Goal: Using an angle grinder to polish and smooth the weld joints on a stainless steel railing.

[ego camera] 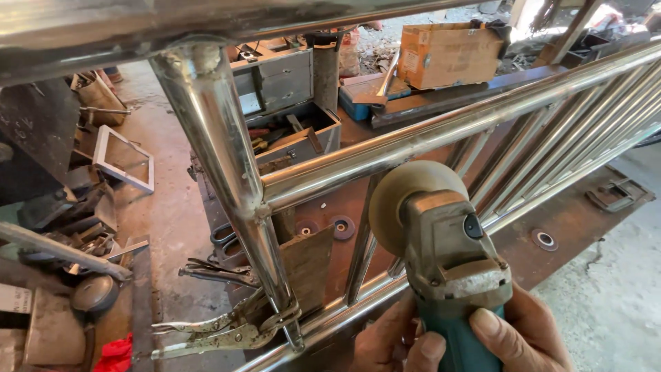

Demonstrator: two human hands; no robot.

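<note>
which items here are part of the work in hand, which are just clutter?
In use:
- angle grinder, held by left hand and right hand
- steel railing frame
- locking pliers clamped at its post

Lying about:
- cardboard box
- open toolbox
- spare discs
- red rag

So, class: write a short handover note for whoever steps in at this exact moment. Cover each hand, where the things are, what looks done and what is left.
Left hand and right hand: both wrapped round the teal handle of the grinder.
Grinder: its buffing disc is up against the upper rail of the steel railing, near the joint with the slanted post.
Locking pliers clamp the foot of the post.
Done: the rail already shines along its length.
Left: the joint looks dull and rough and seems to need polishing.
</note>
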